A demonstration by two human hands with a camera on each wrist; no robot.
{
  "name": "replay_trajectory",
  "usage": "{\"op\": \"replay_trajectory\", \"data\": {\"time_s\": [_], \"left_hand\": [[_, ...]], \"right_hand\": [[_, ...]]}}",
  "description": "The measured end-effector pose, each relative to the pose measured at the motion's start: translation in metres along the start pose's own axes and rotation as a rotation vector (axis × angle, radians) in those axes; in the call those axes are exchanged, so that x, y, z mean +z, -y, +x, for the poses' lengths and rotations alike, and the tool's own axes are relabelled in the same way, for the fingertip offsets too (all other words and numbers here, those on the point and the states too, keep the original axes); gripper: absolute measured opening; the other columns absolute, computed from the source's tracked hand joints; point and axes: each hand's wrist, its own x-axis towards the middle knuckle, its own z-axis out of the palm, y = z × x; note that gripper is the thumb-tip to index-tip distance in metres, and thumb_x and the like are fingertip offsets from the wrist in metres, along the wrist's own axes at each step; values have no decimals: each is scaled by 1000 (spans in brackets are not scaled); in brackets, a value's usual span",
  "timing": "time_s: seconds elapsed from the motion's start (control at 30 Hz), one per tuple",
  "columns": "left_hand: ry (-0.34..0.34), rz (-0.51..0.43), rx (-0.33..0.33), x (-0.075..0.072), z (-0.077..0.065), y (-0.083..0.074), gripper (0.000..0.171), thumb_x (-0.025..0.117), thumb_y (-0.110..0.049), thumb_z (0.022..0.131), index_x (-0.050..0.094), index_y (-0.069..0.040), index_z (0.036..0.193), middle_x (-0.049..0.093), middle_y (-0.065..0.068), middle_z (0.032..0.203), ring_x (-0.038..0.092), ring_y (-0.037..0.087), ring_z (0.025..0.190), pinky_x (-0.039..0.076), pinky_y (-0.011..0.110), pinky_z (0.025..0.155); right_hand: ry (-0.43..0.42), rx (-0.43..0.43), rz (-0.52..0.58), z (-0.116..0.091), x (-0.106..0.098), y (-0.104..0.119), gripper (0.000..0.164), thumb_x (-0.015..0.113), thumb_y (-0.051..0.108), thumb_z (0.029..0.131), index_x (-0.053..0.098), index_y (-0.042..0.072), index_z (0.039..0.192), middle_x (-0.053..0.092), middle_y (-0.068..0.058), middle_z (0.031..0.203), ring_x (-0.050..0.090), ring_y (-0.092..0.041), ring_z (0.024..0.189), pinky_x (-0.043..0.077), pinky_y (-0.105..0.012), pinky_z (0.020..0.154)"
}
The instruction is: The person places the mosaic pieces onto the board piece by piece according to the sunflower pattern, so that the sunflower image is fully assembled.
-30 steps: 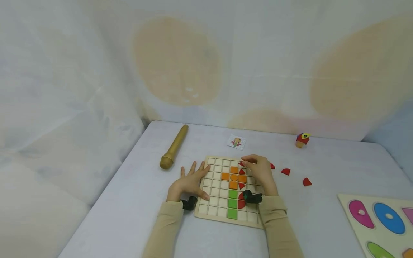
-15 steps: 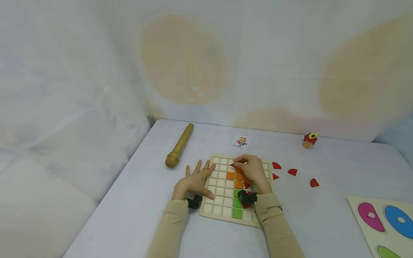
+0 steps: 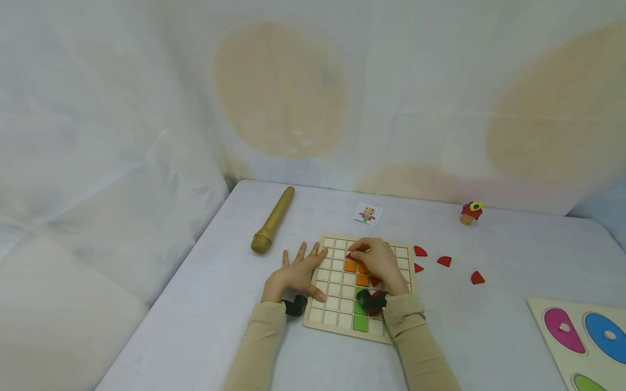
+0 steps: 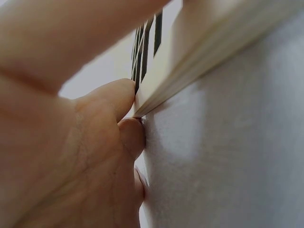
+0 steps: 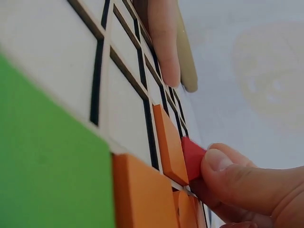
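Pale wood makes up the gridded board [image 3: 336, 277], which lies flat on the white-covered table [image 3: 313, 358] and serves as the centre of everything here. Along its left edge, the left hand [image 3: 292, 275] rests with fingers spread, grasping nothing; the thumb and index finger reach over the board's rim, and the other fingers point past it.

Over the board's far half, the right hand [image 3: 381, 263] pinches a small red piece [image 5: 192, 159] between thumb and fingertip. This piece stands against the far side of an orange square [image 3: 350, 266] set in the grid; whether it sits in its cell cannot be told. Beside that square on the board is an orange disc [image 3: 363, 268], partly covered by the hand, and three green squares [image 3: 361, 323] run in a column toward the near edge. A red triangle [image 3: 375, 281] lies to the right of the orange pieces.

Off the board's right edge lie four loose red pieces [image 3: 444, 261]. Beyond its far edge are a printed card [image 3: 368, 214] and, farther right, a parrot figure [image 3: 471, 212]. A gold microphone [image 3: 273, 222] lies beyond its far left corner. Well to its right is a shape puzzle [image 3: 564, 363].
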Motion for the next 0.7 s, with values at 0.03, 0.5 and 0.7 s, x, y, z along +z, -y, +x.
{"op": "replay_trajectory", "data": {"time_s": [0.03,0.5,0.7], "left_hand": [[0,1,0,0,0,0,119,86,-43,66,13,-23,157,-5,4,165,-18,33,150,-20,69,109],[0,21,-4,2,2,1,120,86,-45,66,12,-22,157,-5,5,165,-18,34,150,-19,69,109],[8,13,-6,1,0,1,119,86,-44,66,12,-22,157,-5,5,164,-18,34,150,-20,70,109]], "right_hand": [[-1,2,-8,0,0,0,11,67,18,91,75,14,97,72,-10,99,57,-17,69,43,-25,60],[-54,28,-46,0,8,-1,13,66,16,91,76,12,100,73,-9,98,57,-18,72,42,-26,62],[-55,-4,7,-1,6,-4,19,65,18,93,73,11,109,71,-10,101,58,-19,76,45,-25,63]]}}
